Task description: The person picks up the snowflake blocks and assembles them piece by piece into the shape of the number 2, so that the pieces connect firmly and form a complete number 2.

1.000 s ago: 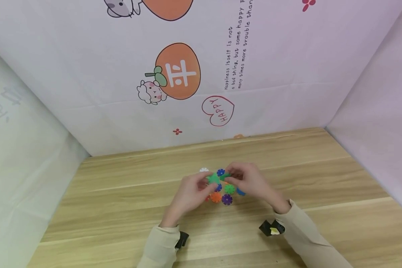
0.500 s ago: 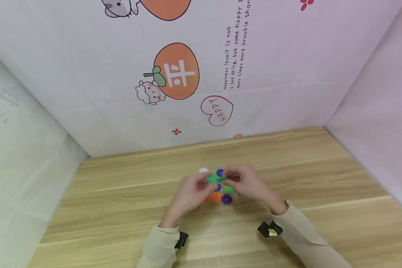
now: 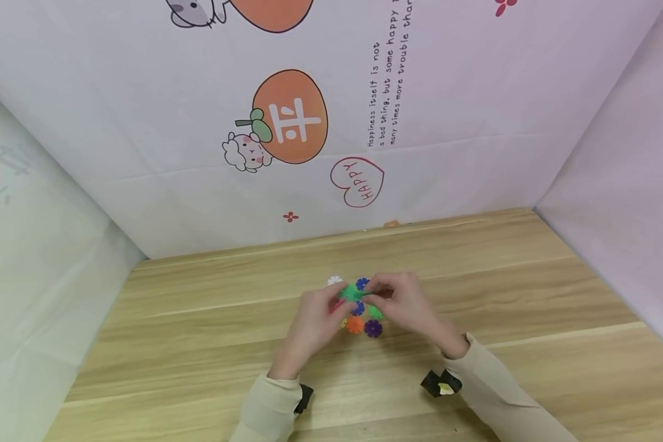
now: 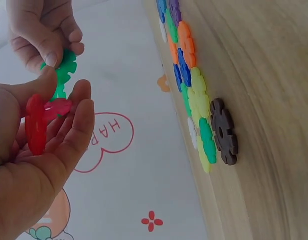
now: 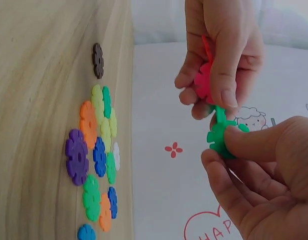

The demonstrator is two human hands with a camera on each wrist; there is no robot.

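Observation:
Both hands meet just above a pile of coloured snowflake discs [image 3: 364,322] on the wooden table [image 3: 199,344]. My left hand [image 3: 334,304] holds two joined red discs [image 4: 36,122] between thumb and fingers. They show again as the red discs [image 5: 203,80] in the right wrist view. My right hand [image 3: 376,294] pinches a green disc [image 5: 221,137] that meets the red pieces through another green disc set edge-on. The green disc [image 4: 61,75] sits between both hands' fingertips, also visible as the green disc [image 3: 350,293] from the head camera.
Loose discs lie flat under the hands: a purple disc [image 5: 76,156], an orange disc [image 3: 355,325], a white disc [image 3: 334,280] and, apart from the pile, a brown disc [image 4: 223,131]. A printed backdrop [image 3: 309,123] walls the table at the back and on both sides.
The hands have drawn slightly closer over the pile, still holding the green and red pieces together. The right hand now covers the blue disc at the pile's right.

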